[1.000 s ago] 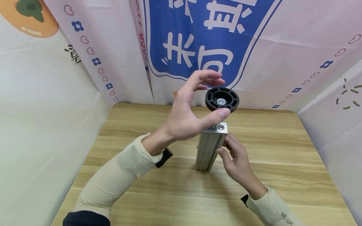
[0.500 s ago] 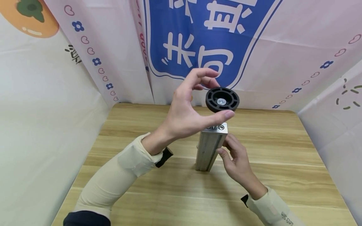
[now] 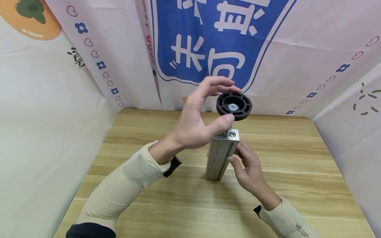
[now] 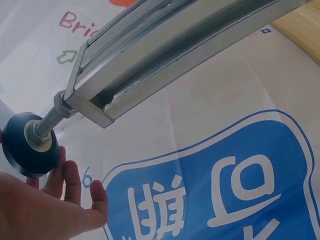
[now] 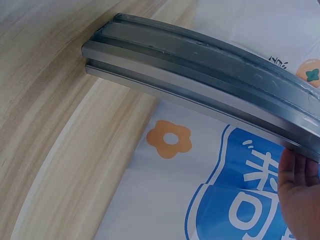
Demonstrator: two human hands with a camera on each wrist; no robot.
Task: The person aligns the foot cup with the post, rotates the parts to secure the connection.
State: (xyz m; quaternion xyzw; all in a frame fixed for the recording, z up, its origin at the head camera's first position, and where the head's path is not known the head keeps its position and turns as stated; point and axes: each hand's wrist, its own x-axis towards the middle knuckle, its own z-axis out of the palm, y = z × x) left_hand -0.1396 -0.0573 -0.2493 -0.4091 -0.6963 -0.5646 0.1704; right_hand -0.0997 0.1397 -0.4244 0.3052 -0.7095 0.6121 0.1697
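Observation:
An aluminium profile [image 3: 221,157] stands upright on the wooden table. A threaded stud [image 4: 48,121] with a nut [image 4: 62,104] rises from its end plate [image 3: 235,135]. On top sits a round black levelling foot [image 3: 234,107] with a screw head in its centre. My left hand [image 3: 193,122] holds the foot by its rim, thumb at the near edge and fingertips at the far edge. Lower down, my right hand [image 3: 251,170] grips the profile's right side between thumb and fingers. Part of that hand's fingers is hidden behind the profile.
The wooden table [image 3: 166,205] reaches back to a printed cloth wall [image 3: 282,72] with a large blue sign [image 3: 190,46]. Pale cloth walls [image 3: 38,132] also close off the left and right sides. Black wrist mounts [image 3: 172,166] show at both cuffs.
Around the foot's rim, the left thumb first moved right, then back left, while the fingertips shifted right along the far edge. The profile and right hand stay in place.

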